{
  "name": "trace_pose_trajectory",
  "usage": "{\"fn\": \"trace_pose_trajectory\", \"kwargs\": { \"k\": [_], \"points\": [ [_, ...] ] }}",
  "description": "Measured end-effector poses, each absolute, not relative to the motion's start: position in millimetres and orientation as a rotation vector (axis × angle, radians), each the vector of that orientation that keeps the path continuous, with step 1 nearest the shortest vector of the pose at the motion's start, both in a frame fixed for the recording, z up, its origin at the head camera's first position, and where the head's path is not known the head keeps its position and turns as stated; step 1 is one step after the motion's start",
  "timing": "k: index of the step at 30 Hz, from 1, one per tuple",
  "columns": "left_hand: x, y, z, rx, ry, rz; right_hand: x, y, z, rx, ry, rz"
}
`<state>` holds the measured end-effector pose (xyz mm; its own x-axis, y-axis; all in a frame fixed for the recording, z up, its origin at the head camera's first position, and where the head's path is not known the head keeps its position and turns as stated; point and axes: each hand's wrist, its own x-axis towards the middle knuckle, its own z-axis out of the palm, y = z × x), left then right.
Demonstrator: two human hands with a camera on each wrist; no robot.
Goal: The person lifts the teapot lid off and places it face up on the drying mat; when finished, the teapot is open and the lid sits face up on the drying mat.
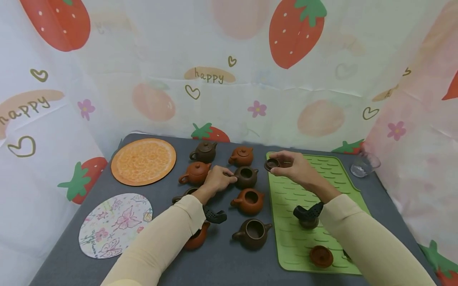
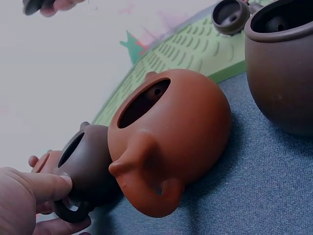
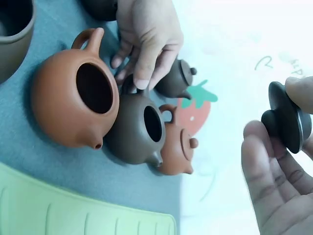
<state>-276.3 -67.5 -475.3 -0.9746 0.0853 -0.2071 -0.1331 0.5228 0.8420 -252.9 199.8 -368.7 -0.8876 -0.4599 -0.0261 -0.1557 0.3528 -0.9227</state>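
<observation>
My left hand (image 1: pixel 216 178) pinches the handle of a small dark brown teapot (image 1: pixel 247 183), which stands on the grey cloth without a lid. Out to the right, above the green mat, my right hand (image 1: pixel 295 169) holds a dark teapot lid (image 1: pixel 272 164) between thumb and fingers. In the right wrist view the knob of this lid (image 3: pixel 286 117) points towards the fingers. Close to the gripped pot are a lidless orange-brown teapot (image 1: pixel 247 203) in front and a lidded reddish one (image 1: pixel 241 155) behind.
More teapots form a left column, among them a lidded reddish pot (image 1: pixel 197 174) and a dark one (image 1: pixel 204 151); my left arm covers some. A lidless dark teapot (image 1: pixel 250 240) stands nearest. The green mat (image 1: pixel 286 226) bears a reddish lid (image 1: pixel 321 256). A clear glass vessel (image 1: pixel 363 165) is far right.
</observation>
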Motion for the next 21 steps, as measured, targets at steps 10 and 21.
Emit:
{"fn": "trace_pose_trajectory", "kwargs": {
  "k": [10, 21],
  "points": [
    [-277.1, -67.0, -476.4, -0.038, 2.531, 1.448, -233.9, 224.9, -359.5, -0.653, 2.372, -1.498],
    [-275.7, -68.8, -473.3, -0.056, 2.536, 1.424, -226.1, 255.1, -359.9, -0.635, 2.417, -1.451]
  ]
}}
